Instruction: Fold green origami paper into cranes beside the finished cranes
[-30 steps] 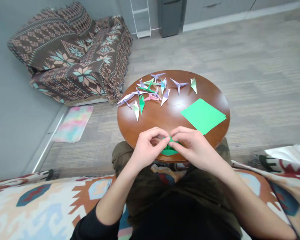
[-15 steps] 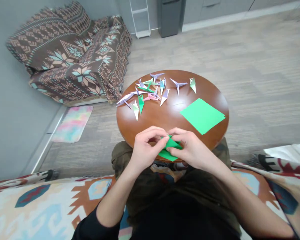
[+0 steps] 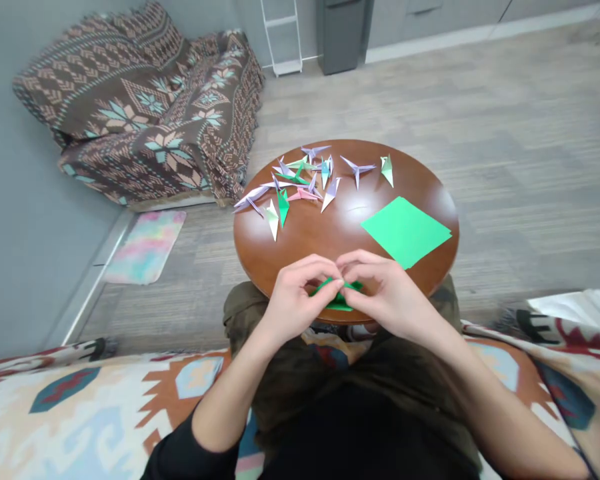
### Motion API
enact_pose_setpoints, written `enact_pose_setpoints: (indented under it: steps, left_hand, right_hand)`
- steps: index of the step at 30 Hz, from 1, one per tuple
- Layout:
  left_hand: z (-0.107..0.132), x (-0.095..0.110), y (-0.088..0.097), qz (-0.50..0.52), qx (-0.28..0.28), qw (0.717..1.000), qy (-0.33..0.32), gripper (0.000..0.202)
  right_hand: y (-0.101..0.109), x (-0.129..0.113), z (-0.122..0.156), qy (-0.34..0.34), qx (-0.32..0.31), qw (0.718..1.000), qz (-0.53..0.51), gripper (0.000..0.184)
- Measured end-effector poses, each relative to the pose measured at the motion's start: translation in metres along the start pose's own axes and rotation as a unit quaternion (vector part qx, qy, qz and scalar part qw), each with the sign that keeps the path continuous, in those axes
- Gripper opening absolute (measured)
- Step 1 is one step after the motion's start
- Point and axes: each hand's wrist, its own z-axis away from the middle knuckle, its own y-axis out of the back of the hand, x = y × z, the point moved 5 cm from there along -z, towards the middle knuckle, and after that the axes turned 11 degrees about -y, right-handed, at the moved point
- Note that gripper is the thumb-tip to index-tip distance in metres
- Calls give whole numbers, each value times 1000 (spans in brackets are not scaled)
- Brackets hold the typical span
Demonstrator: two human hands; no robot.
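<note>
At the near edge of the round brown table (image 3: 330, 237), a partly folded sheet of green paper (image 3: 341, 303) is pinched between both hands. My left hand (image 3: 303, 293) grips it from the left with thumb and forefinger. From the right, my right hand (image 3: 380, 287) closes thumb and fingers on it, and the fingertips of the two hands meet above its middle. The fingers cover much of the paper, so its exact folds are hidden. Beyond my right hand lies a stack of flat green paper squares (image 3: 405, 233).
Several folded paper cranes (image 3: 300, 177) in purple, green, pink and white lie on the table's far left. A purple crane (image 3: 357, 170) and a pale green one (image 3: 387, 171) sit at the back. A patterned, cloth-covered sofa (image 3: 165, 127) stands beyond, left.
Both hands have drawn closer together, fingertips now meeting over the green paper. More of the paper is covered, and its raised flap shows less. The cranes and the green stack stay put.
</note>
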Motion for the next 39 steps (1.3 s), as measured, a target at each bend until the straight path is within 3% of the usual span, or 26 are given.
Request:
enact_pose_setpoints:
  steps: [9, 17, 23, 30, 35, 37, 39]
  left_hand:
    - [-3, 5, 2, 0, -1, 1000, -8, 8]
    - [-1, -10, 5, 38, -5, 998, 52, 11]
    - [-3, -7, 2, 20, -24, 999, 32, 7]
    - [-4, -8, 2, 52, -38, 998, 25, 11]
    - [10, -32, 9, 191, 66, 979, 20, 57]
    - [19, -45, 1, 196, 25, 978, 73, 60]
    - [26, -55, -6, 180, 7, 975, 132, 49]
  right_hand:
    - [-10, 1, -3, -12, -65, 991, 119, 16]
    - [-3, 8, 0, 6, -23, 988, 156, 16]
    - [-5, 11, -3, 15, -10, 982, 189, 15]
    - [-9, 9, -4, 40, -41, 995, 86, 14]
    - [1, 23, -8, -13, 32, 999, -21, 9]
    - [5, 30, -9, -46, 68, 994, -69, 10]
    - [6, 35, -11, -64, 92, 988, -110, 11]
